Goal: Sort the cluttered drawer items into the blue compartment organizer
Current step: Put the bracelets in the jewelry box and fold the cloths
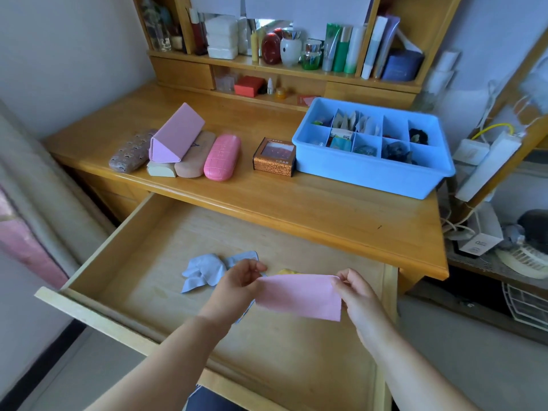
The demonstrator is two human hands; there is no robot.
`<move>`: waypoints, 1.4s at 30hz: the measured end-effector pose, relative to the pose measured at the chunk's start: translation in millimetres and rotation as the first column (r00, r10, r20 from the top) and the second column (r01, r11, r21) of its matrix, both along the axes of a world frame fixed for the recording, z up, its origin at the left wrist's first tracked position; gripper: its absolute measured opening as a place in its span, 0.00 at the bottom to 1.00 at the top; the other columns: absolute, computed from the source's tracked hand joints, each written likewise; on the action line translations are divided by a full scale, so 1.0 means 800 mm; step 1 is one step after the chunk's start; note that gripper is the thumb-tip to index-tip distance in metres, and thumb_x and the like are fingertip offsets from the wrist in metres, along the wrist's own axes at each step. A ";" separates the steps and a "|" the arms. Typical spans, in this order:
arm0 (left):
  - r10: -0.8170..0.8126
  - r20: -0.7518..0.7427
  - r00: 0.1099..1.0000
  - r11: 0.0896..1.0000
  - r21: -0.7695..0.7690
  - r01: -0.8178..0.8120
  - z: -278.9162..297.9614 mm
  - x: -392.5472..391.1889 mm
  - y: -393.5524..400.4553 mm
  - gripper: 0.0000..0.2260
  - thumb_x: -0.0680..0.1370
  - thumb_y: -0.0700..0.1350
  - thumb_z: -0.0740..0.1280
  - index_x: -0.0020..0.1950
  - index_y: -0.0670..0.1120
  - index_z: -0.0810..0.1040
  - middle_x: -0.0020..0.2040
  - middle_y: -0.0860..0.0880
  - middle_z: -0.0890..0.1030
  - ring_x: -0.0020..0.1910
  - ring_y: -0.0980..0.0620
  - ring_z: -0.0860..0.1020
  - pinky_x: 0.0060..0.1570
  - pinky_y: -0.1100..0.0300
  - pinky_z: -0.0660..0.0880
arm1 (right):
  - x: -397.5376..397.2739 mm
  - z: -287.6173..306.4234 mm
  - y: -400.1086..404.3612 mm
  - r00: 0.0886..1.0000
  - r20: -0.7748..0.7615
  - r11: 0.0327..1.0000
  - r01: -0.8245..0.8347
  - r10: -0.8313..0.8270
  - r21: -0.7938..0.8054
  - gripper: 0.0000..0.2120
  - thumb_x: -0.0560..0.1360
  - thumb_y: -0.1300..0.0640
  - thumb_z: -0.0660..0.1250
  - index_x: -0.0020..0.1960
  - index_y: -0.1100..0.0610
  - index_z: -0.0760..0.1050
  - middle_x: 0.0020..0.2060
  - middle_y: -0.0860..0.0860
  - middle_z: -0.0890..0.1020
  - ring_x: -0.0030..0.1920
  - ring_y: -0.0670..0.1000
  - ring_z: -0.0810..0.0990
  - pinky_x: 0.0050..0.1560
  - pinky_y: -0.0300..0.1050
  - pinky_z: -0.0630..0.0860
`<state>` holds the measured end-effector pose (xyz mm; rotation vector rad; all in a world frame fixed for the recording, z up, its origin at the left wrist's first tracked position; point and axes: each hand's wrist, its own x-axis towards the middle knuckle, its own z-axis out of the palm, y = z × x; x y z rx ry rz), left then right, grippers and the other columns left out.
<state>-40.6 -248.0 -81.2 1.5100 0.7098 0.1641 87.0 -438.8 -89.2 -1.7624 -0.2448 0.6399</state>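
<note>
2 hands [237, 280] [353, 287] pinch 1 pink cloth [299, 296]; 4 glasses cases [221, 157].

Bright, even daylight; soft and diffuse, no hard-edged shadows. Source not visible. Broad pale sheen along the desk [296, 200] top and its front edge. Faint shadow under the blue organizer [373, 170] and the glasses cases [189, 152]. Open drawer [207, 262] interior evenly lit, slightly washed out. Strong wide-angle distortion: desk edges and drawer sides bow, right-hand shelving [504, 129] leans inward. Overall softness, fine detail smeared; top shelf bottles [326, 48] blurry. Corners slightly dimmer, bottom left darkest.
</note>
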 end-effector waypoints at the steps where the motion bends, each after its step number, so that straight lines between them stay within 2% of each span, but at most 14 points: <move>1: 0.038 0.020 0.999 0.997 -0.065 -0.036 0.003 0.000 -0.008 0.13 0.68 0.41 0.63 0.52 0.48 0.76 0.42 0.48 0.77 0.41 0.51 0.74 0.46 0.56 0.70 | -0.005 0.003 0.005 0.996 0.080 0.999 0.043 -0.041 -0.032 0.10 0.78 0.58 0.62 0.38 0.52 0.68 0.30 0.43 0.70 0.34 0.47 0.68 0.36 0.42 0.62; 4: 0.146 0.056 0.988 0.980 -0.148 -0.136 0.001 0.002 -0.030 0.13 0.68 0.42 0.61 0.52 0.49 0.73 0.42 0.49 0.76 0.41 0.51 0.72 0.44 0.54 0.69 | -0.019 0.011 0.018 0.925 0.363 0.977 0.169 -0.112 -0.130 0.06 0.78 0.55 0.60 0.43 0.52 0.67 0.32 0.45 0.74 0.34 0.44 0.72 0.33 0.41 0.67; 8: 0.297 0.110 0.949 0.946 0.101 -0.308 -0.008 0.004 -0.046 0.09 0.79 0.38 0.58 0.49 0.53 0.70 0.43 0.53 0.75 0.37 0.63 0.72 0.38 0.71 0.69 | -0.026 0.020 0.028 0.843 0.531 0.974 0.183 -0.086 -0.133 0.05 0.79 0.55 0.60 0.44 0.52 0.66 0.31 0.45 0.74 0.33 0.42 0.72 0.31 0.38 0.66; 10: 0.337 0.138 0.931 0.914 0.188 -0.359 -0.010 0.004 -0.049 0.09 0.80 0.39 0.58 0.49 0.54 0.69 0.46 0.53 0.76 0.37 0.67 0.73 0.35 0.76 0.68 | -0.025 0.023 0.032 0.853 0.518 0.979 0.156 -0.065 -0.134 0.06 0.78 0.55 0.60 0.43 0.53 0.66 0.30 0.45 0.74 0.32 0.42 0.72 0.30 0.34 0.65; 16: 0.298 0.219 0.929 0.884 0.305 -0.355 -0.014 0.002 -0.043 0.15 0.79 0.43 0.62 0.45 0.65 0.70 0.42 0.60 0.77 0.35 0.69 0.73 0.32 0.77 0.69 | -0.016 0.028 0.031 0.915 0.388 0.981 0.166 -0.113 -0.105 0.05 0.79 0.56 0.61 0.44 0.55 0.69 0.34 0.47 0.75 0.35 0.44 0.72 0.32 0.33 0.64; 19: 0.270 0.172 0.947 0.898 0.311 -0.312 -0.023 -0.001 -0.036 0.14 0.79 0.40 0.62 0.45 0.61 0.71 0.41 0.62 0.78 0.36 0.68 0.74 0.32 0.76 0.69 | -0.018 0.033 0.033 0.916 0.399 0.992 0.081 -0.036 -0.096 0.07 0.78 0.57 0.61 0.42 0.53 0.68 0.33 0.46 0.73 0.34 0.43 0.70 0.33 0.33 0.65; 23: 0.154 0.017 0.988 0.929 0.338 -0.151 -0.025 -0.006 -0.028 0.13 0.77 0.36 0.64 0.55 0.54 0.72 0.58 0.53 0.77 0.49 0.58 0.75 0.48 0.72 0.69 | -0.015 0.049 0.036 0.891 0.417 0.981 -0.135 0.180 -0.136 0.10 0.78 0.58 0.61 0.39 0.50 0.67 0.29 0.43 0.71 0.32 0.41 0.69 0.33 0.33 0.64; 26: -0.138 0.042 0.990 0.952 0.283 0.120 0.003 -0.006 -0.025 0.25 0.73 0.43 0.71 0.65 0.60 0.68 0.63 0.67 0.71 0.61 0.72 0.67 0.55 0.79 0.64 | -0.014 0.058 0.036 0.803 0.414 0.901 -0.348 0.429 -0.259 0.11 0.78 0.57 0.61 0.38 0.48 0.65 0.26 0.42 0.69 0.29 0.42 0.66 0.31 0.35 0.63; 28: -0.349 0.034 0.936 0.914 0.231 0.333 0.022 0.000 -0.025 0.26 0.70 0.49 0.73 0.65 0.63 0.69 0.62 0.68 0.73 0.63 0.72 0.67 0.58 0.78 0.64 | -0.014 0.062 0.036 0.746 0.399 0.843 -0.429 0.533 -0.324 0.11 0.78 0.56 0.62 0.38 0.47 0.65 0.25 0.44 0.69 0.28 0.43 0.65 0.31 0.37 0.61; 30: -0.445 0.029 0.895 0.884 0.176 0.433 0.031 0.007 -0.026 0.19 0.71 0.49 0.73 0.61 0.56 0.75 0.57 0.60 0.79 0.59 0.64 0.74 0.58 0.68 0.71 | -0.013 0.066 0.036 0.727 0.372 0.814 -0.476 0.577 -0.332 0.12 0.77 0.55 0.63 0.37 0.47 0.66 0.24 0.45 0.70 0.27 0.44 0.64 0.30 0.39 0.61; 33: -0.414 0.049 0.909 0.908 0.098 0.408 0.037 0.012 -0.030 0.04 0.73 0.44 0.73 0.42 0.51 0.80 0.36 0.57 0.79 0.38 0.59 0.76 0.40 0.68 0.72 | -0.010 0.069 0.034 0.738 0.365 0.821 -0.482 0.568 -0.305 0.11 0.76 0.53 0.67 0.38 0.48 0.67 0.21 0.45 0.69 0.26 0.44 0.62 0.29 0.40 0.59; 34: -0.390 0.045 0.920 0.919 0.087 0.385 0.035 0.012 -0.032 0.07 0.74 0.43 0.72 0.37 0.52 0.79 0.33 0.57 0.77 0.35 0.59 0.74 0.36 0.68 0.69 | -0.009 0.070 0.033 0.753 0.359 0.833 -0.475 0.551 -0.283 0.10 0.75 0.52 0.68 0.38 0.48 0.68 0.20 0.45 0.68 0.25 0.44 0.62 0.28 0.39 0.58; 39: -0.343 0.005 0.939 0.938 0.066 0.342 0.030 0.005 -0.034 0.05 0.71 0.48 0.70 0.37 0.52 0.76 0.33 0.56 0.76 0.35 0.58 0.73 0.36 0.67 0.68 | -0.003 0.068 0.020 0.811 0.087 0.801 -0.545 0.578 -0.246 0.13 0.67 0.55 0.76 0.48 0.54 0.75 0.27 0.44 0.73 0.31 0.46 0.67 0.31 0.38 0.62; 42: -0.310 -0.033 0.950 0.945 0.098 0.312 0.023 0.002 -0.027 0.06 0.74 0.44 0.70 0.39 0.48 0.75 0.34 0.54 0.75 0.35 0.56 0.71 0.36 0.67 0.67 | 0.004 0.061 0.007 0.801 0.050 0.771 -0.555 0.597 -0.312 0.06 0.68 0.60 0.74 0.38 0.58 0.76 0.30 0.48 0.73 0.33 0.47 0.68 0.35 0.41 0.62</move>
